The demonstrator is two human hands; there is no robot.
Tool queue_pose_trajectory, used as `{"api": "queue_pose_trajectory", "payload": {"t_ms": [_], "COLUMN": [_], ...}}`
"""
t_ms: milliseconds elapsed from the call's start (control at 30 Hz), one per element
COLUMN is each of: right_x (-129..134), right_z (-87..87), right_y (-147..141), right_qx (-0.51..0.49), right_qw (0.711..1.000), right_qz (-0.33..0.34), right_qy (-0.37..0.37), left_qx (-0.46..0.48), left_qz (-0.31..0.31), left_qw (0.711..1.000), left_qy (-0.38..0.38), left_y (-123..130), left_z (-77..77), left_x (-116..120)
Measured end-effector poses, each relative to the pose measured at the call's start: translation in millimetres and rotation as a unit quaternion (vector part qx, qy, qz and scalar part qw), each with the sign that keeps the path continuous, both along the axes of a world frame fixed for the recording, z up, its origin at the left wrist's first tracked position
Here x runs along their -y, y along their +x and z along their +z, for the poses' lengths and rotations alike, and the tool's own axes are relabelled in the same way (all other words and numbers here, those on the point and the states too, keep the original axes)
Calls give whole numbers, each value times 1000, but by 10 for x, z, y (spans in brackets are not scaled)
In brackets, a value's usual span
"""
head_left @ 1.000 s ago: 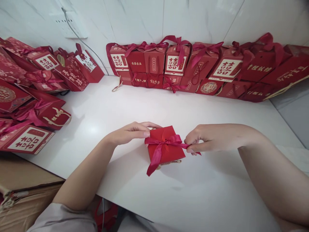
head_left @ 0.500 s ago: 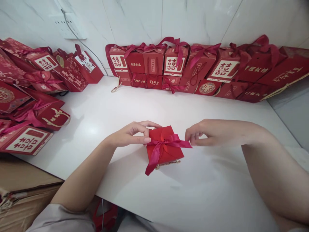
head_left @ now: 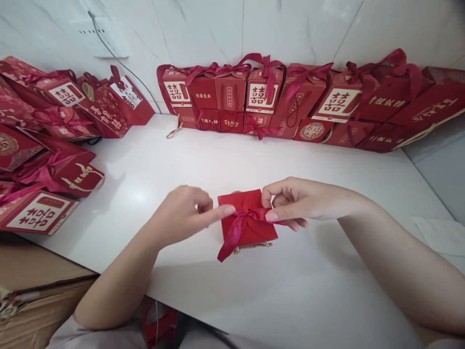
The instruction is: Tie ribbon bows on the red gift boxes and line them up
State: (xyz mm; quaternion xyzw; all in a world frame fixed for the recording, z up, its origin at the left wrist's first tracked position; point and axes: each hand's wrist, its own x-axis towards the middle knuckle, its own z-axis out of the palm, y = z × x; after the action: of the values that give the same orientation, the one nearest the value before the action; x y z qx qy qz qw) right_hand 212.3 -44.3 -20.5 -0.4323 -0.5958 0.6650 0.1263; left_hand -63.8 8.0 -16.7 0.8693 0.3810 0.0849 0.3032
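A small red gift box stands on the white table, tied on top with a crimson ribbon in a bow. Twisted gold cord shows at its near side. At the bow's right side, my right hand pinches the ribbon between thumb and fingers. My left hand is at the box's left edge, its thumb reaching out toward the knot and its fingers half curled, apart from the thumb. I see nothing held in it.
Red gift boxes with ribbons stand stacked in a row along the tiled wall. More red boxes crowd the table's left side. A cardboard box sits below the left edge. A grey cable runs from the wall socket.
My right hand has come left onto the ribbon and pinched it. My left hand has let go of the box's left side and drawn back toward me a little. The box has hardly moved.
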Motion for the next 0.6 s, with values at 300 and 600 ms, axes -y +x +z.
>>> {"api": "queue_pose_trajectory", "payload": {"t_ms": [300, 600], "right_x": [-54, -162], "right_z": [-118, -129], "right_y": [-30, 15], "right_qx": [-51, -61], "right_qw": [999, 989], "right_qz": [-2, -116], "right_qy": [-7, 65], "left_qx": [-29, 115], "left_qz": [-104, -16], "left_qw": [944, 934], "left_qy": [-312, -337], "left_y": [74, 62], "left_z": [-38, -214], "left_x": [15, -355]}}
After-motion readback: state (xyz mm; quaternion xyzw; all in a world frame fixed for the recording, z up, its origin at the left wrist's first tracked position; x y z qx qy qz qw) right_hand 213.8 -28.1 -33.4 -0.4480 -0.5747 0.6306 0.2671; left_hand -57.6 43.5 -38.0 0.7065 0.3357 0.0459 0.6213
